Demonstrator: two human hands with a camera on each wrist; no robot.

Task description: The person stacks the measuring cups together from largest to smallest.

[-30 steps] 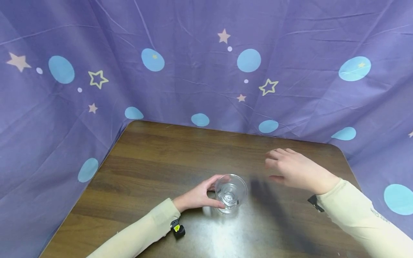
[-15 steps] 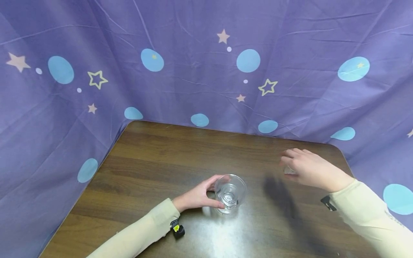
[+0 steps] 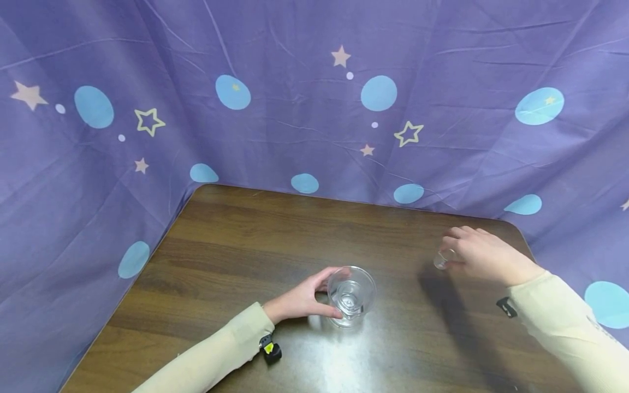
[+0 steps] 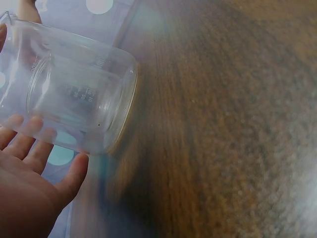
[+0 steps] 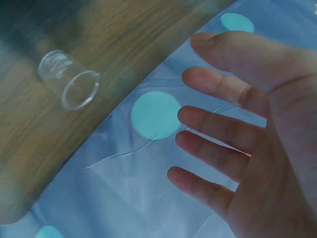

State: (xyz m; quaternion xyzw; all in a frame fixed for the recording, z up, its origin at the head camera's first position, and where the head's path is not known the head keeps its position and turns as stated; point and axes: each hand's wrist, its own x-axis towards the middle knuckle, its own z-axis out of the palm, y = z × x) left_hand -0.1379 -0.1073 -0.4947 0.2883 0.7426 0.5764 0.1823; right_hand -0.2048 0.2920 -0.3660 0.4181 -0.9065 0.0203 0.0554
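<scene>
A large clear beaker stands on the table, with my left hand curled round its left side. In the left wrist view, my fingers and thumb lie along the wall of the large beaker. A smaller beaker with printed marks shows inside it. Farther right on the table stands another small clear beaker, beside my right hand. From the right wrist view, the fingers of my right hand are spread, apart from that small beaker, and hold nothing.
A brown wooden table lies under both hands. Purple cloth with stars and blue ovals hangs along its back and sides. Bright glare sits in front of the large beaker.
My right hand has moved right, uncovering the small beaker, which was hidden one second ago and partly visible behind the fingers half a second ago. My left hand and the large beaker stay put.
</scene>
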